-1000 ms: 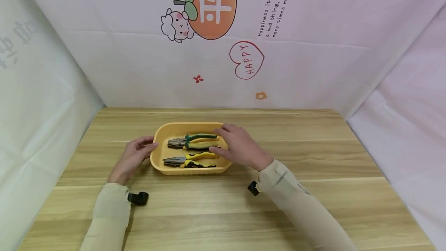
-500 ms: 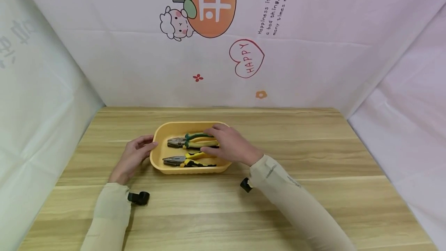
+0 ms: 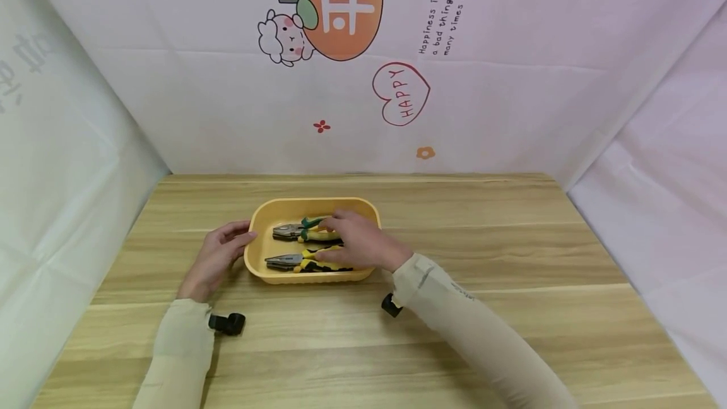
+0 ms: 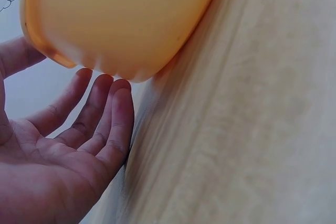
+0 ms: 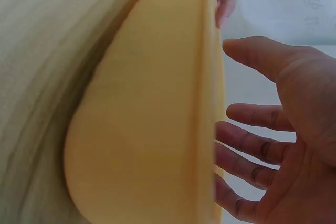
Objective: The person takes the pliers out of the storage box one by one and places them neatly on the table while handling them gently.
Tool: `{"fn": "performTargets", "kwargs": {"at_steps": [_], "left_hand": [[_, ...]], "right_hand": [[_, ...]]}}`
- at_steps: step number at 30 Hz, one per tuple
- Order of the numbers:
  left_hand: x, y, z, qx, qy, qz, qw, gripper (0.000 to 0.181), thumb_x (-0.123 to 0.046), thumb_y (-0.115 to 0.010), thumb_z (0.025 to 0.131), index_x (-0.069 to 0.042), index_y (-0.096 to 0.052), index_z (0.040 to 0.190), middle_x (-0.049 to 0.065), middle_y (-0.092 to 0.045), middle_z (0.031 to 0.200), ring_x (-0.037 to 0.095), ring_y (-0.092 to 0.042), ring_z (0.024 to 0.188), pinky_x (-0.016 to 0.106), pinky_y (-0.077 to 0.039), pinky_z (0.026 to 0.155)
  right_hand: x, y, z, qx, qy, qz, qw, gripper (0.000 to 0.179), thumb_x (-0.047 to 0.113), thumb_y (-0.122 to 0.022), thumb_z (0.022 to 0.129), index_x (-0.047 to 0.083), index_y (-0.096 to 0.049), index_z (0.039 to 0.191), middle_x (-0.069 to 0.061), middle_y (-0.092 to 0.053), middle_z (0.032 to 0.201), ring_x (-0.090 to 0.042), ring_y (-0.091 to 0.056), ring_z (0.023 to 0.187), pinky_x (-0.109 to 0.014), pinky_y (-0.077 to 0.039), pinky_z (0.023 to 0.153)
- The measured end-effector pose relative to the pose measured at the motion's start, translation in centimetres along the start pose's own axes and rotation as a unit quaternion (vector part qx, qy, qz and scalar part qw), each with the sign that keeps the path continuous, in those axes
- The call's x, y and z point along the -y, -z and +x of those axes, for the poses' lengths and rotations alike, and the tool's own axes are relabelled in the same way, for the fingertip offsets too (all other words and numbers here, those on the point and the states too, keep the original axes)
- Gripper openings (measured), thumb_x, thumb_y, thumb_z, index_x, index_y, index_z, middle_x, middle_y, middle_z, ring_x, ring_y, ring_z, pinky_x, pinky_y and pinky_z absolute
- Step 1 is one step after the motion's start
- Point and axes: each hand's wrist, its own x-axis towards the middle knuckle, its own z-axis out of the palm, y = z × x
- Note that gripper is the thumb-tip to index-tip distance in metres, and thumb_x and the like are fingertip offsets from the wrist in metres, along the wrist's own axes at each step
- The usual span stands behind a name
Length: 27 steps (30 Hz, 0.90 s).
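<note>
A yellow plastic basket [image 3: 312, 278] stands on the wooden table. My left hand [image 3: 216, 256] holds its left end, thumb at the rim and fingertips against the outer wall [image 4: 126, 30]. Inside lie combination pliers [image 3: 288, 231] with green and yellow handles, and long-nose pliers [image 3: 285, 260] with yellow and black handles nearer the front. Over the handles hovers my right hand [image 3: 366, 243], fingers spread and thumb apart. The right wrist view shows that hand [image 5: 294, 124] beyond the basket's rim, its fingertips partly hidden. It covers the handle ends in the head view.
Wood-grain table [image 3: 500, 232] surrounds the basket. A white printed cloth [image 3: 483, 112] rises behind it, with more white cloth on both sides. Black wrist mounts [image 3: 228, 324] sit on the sleeves.
My right hand has moved leftward from the basket's right end to over the pliers' handles. The left hand, basket and pliers stay in place.
</note>
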Motion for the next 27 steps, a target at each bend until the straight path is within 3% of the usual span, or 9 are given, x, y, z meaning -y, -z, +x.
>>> {"fn": "performTargets", "kwargs": {"at_steps": [13, 21, 27], "left_hand": [[0.2, 0.0, 0.1, -0.004, 0.009, -0.006, 0.9999, 0.054, -0.020, -0.063, 0.103, 0.012, -0.045, 0.143, 0.012, -0.057, 0.125, 0.005, -0.063, 0.100, 0.019, -0.055, 0.086], [0.2, 0.1, 0.1, -0.001, 0.014, -0.015, 0.9998, 0.056, -0.021, -0.063, 0.103, 0.012, -0.044, 0.144, 0.010, -0.058, 0.124, 0.006, -0.064, 0.101, 0.020, -0.055, 0.087], [0.2, 0.2, 0.1, 0.000, 0.018, -0.016, 0.9997, 0.057, -0.022, -0.064, 0.102, 0.011, -0.044, 0.144, 0.013, -0.056, 0.128, 0.006, -0.064, 0.101, 0.019, -0.055, 0.087]], "right_hand": [[0.2, -1.6, 0.8, 0.017, -0.018, -0.022, 0.9995, 0.060, 0.045, -0.080, 0.088, 0.011, -0.064, 0.135, -0.008, -0.059, 0.137, -0.026, -0.054, 0.125, -0.045, -0.046, 0.106], [0.3, -2.2, 1.2, 0.004, 0.004, -0.026, 0.9997, 0.050, 0.038, -0.083, 0.086, 0.012, -0.070, 0.126, -0.002, -0.065, 0.116, -0.015, -0.056, 0.096, -0.032, -0.051, 0.080], [0.5, -2.5, 1.3, 0.001, -0.001, -0.027, 0.9996, 0.046, 0.037, -0.084, 0.086, 0.013, -0.072, 0.122, -0.001, -0.065, 0.112, -0.014, -0.053, 0.091, -0.030, -0.049, 0.074]]}}
